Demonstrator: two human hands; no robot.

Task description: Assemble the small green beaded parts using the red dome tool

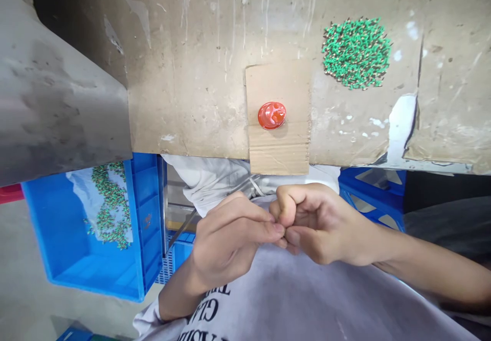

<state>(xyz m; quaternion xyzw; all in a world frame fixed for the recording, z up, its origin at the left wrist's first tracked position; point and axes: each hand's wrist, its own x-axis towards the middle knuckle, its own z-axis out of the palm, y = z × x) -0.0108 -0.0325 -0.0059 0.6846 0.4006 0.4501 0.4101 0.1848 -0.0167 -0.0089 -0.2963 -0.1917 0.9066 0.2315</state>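
Note:
My left hand (233,236) and my right hand (324,223) meet fingertip to fingertip in front of my shirt, below the table edge. Both are closed in a pinch, thumbs against bent fingers. Whatever sits between the fingertips is too small or too hidden to make out. Just beyond the hands, a piece of cardboard (278,154) lies on the table and overhangs its edge. On it is a small glossy red oval object (271,115), like a shallow cap or dish. Farther right is a pile of tiny green pieces (356,53) with dark and coppery ends.
The worn, brownish table surface (187,95) has a torn patch at the right. At the left, a grey metal housing (65,90) stands over it. Below, a blue crate (82,264) holds a white plastic sheet with many small green pieces. A blue stool (372,187) is at the right.

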